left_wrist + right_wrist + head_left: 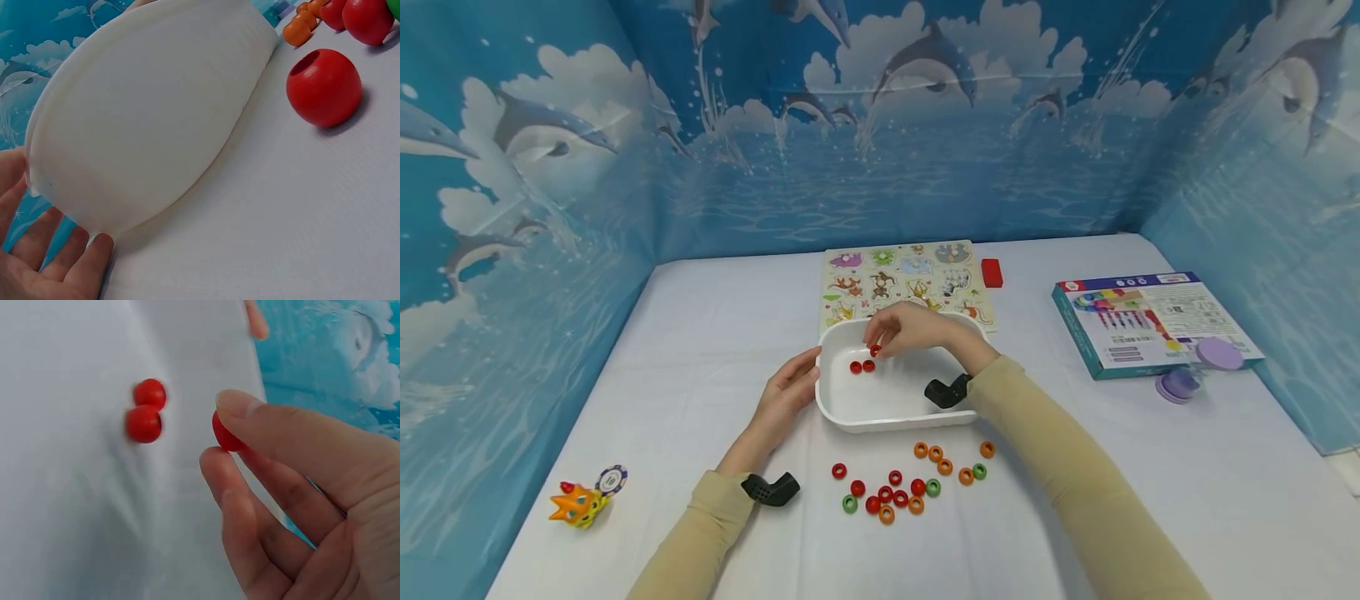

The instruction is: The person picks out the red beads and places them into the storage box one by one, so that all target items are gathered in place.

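Note:
A white plastic tray (895, 423) with raised sides stands mid-table. Over its far left part, my right hand (917, 327) pinches a red bead (227, 432) between thumb and fingers. Two more red beads (862, 367) lie together on the tray floor below it. My left hand (786, 392) touches the tray's left end, its fingers (90, 265) fairly straight and spread against the outer wall. In front of the tray, red, orange and green beads with holes are scattered on the white cloth, among them a red bead (325, 87) near the left wrist camera.
Behind the tray lies an animal puzzle board (898, 283), a red block (992, 272) beside it. At right are a flat box (1150, 321) and purple-lidded pots (1180, 385). A small orange-yellow toy (580, 505) and a round chip (612, 479) are at left.

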`<act>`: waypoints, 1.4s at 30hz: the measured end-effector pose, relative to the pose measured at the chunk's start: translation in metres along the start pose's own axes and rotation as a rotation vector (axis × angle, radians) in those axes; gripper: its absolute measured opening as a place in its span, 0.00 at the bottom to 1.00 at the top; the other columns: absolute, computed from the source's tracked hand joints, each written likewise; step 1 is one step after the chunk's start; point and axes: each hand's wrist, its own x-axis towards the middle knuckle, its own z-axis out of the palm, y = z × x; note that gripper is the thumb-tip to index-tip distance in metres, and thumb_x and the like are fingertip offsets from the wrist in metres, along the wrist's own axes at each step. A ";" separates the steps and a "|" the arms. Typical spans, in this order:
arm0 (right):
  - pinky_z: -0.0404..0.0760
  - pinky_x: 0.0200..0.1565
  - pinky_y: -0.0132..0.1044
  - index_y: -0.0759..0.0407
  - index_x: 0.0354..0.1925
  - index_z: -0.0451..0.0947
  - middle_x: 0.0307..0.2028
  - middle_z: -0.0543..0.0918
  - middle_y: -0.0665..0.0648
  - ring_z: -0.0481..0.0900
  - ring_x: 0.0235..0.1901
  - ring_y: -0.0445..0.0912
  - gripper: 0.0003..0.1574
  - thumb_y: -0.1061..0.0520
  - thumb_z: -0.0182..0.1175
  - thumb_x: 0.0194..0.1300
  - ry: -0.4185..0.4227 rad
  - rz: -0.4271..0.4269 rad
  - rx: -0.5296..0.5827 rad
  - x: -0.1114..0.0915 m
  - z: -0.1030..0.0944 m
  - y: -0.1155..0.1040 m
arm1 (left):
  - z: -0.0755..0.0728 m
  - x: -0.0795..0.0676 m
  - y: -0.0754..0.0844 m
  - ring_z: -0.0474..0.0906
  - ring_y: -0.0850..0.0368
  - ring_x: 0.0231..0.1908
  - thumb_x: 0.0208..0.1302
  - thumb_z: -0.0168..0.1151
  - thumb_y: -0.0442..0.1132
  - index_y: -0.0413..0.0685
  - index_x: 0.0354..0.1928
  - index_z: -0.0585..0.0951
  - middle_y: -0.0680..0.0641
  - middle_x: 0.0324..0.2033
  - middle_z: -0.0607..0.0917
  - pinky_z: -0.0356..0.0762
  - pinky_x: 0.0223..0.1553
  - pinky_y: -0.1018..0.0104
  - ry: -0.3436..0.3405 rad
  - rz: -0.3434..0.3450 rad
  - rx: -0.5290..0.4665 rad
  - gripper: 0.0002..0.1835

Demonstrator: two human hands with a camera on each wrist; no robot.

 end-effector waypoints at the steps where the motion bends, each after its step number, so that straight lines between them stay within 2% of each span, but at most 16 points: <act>1: 0.78 0.36 0.36 0.61 0.41 0.78 0.35 0.80 0.51 0.78 0.34 0.44 0.18 0.62 0.67 0.48 -0.005 0.020 -0.030 0.001 0.002 0.001 | 0.000 0.000 0.000 0.67 0.53 0.55 0.60 0.57 0.46 0.47 0.61 0.67 0.43 0.59 0.66 0.71 0.51 0.65 0.003 0.000 0.005 0.27; 5: 0.77 0.33 0.34 0.56 0.38 0.78 0.33 0.80 0.49 0.77 0.31 0.43 0.17 0.60 0.69 0.47 -0.021 0.072 -0.154 0.005 0.008 0.004 | 0.001 0.000 0.000 0.66 0.52 0.56 0.60 0.58 0.46 0.48 0.61 0.67 0.44 0.59 0.66 0.71 0.51 0.66 0.011 -0.007 0.012 0.27; 9: 0.76 0.33 0.33 0.54 0.37 0.78 0.33 0.80 0.50 0.77 0.30 0.43 0.16 0.61 0.69 0.46 -0.030 0.098 -0.207 0.006 0.012 0.007 | 0.001 -0.001 0.001 0.65 0.51 0.57 0.60 0.58 0.46 0.48 0.61 0.66 0.44 0.59 0.66 0.70 0.51 0.65 0.010 -0.016 0.010 0.28; 16: 0.76 0.35 0.32 0.53 0.36 0.78 0.34 0.80 0.48 0.77 0.32 0.41 0.15 0.61 0.68 0.47 -0.041 0.079 -0.222 0.009 0.015 0.013 | 0.001 -0.001 0.001 0.65 0.50 0.57 0.59 0.58 0.47 0.48 0.60 0.67 0.45 0.58 0.68 0.71 0.51 0.64 0.006 -0.007 0.004 0.28; 24: 0.76 0.40 0.32 0.52 0.37 0.78 0.37 0.80 0.46 0.76 0.38 0.40 0.13 0.63 0.65 0.51 -0.067 0.100 -0.173 0.010 0.015 0.016 | 0.000 -0.001 0.001 0.65 0.50 0.56 0.60 0.57 0.46 0.46 0.61 0.66 0.43 0.59 0.67 0.71 0.51 0.65 0.001 0.002 0.006 0.28; 31: 0.76 0.41 0.33 0.54 0.42 0.78 0.42 0.79 0.49 0.76 0.41 0.41 0.18 0.65 0.64 0.51 -0.097 0.106 -0.145 0.007 0.009 0.014 | 0.001 -0.001 0.002 0.65 0.49 0.57 0.60 0.58 0.45 0.46 0.61 0.66 0.44 0.59 0.67 0.70 0.51 0.64 -0.010 0.005 -0.008 0.28; 37: 0.77 0.40 0.36 0.57 0.50 0.75 0.47 0.78 0.55 0.77 0.39 0.43 0.23 0.62 0.63 0.53 -0.053 0.081 -0.129 -0.015 -0.010 -0.011 | 0.002 -0.001 0.002 0.64 0.49 0.57 0.61 0.57 0.45 0.46 0.61 0.66 0.43 0.59 0.66 0.70 0.52 0.64 -0.015 0.003 0.000 0.27; 42: 0.77 0.39 0.36 0.55 0.49 0.75 0.46 0.78 0.52 0.77 0.38 0.41 0.21 0.57 0.63 0.55 -0.001 -0.045 -0.163 -0.050 -0.015 -0.042 | 0.002 -0.001 0.003 0.66 0.52 0.56 0.61 0.57 0.45 0.46 0.61 0.66 0.43 0.59 0.66 0.70 0.52 0.65 -0.006 0.002 0.011 0.27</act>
